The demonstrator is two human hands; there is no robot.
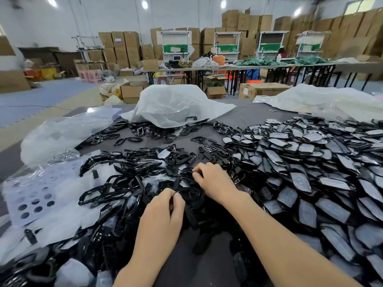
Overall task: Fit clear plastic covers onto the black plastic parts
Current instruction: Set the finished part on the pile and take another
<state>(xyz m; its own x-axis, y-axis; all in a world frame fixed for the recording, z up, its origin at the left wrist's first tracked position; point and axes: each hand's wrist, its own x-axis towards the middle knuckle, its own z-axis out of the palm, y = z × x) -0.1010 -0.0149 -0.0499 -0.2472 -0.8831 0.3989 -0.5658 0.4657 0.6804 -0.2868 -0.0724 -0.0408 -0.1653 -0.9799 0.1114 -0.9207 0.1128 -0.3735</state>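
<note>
Two hands work side by side at the middle of a grey table (pixel 207 268). Left hand (pixel 163 208) has its fingers curled in, thumb and fingertips pinching the near edge of one black part (pixel 189 193) that sits on top of the heap. Right hand (pixel 214 181) lies just beyond it, fingers bent with their tips down among the dark pieces; whether it grips that same part or another I cannot tell, and no clear cover can be made out between the fingers.

Around the hands spreads one loose heap of black frames (pixel 124 183), far too many to count. To the right lies a second, larger heap of covered pieces (pixel 310 172), each with a pale grey face, also beyond counting.

Three clear plastic bags sit on the table: one crumpled at the left (pixel 66 133), one mounded at the back centre (pixel 176 104), one at the back right (pixel 323 100). A single white sheet with round holes (pixel 31 195) lies at the left edge.

Farther off, four white-and-green work racks (pixel 176 44) stand behind long tables, with stacked cardboard boxes (pixel 120 46) along the wall.
</note>
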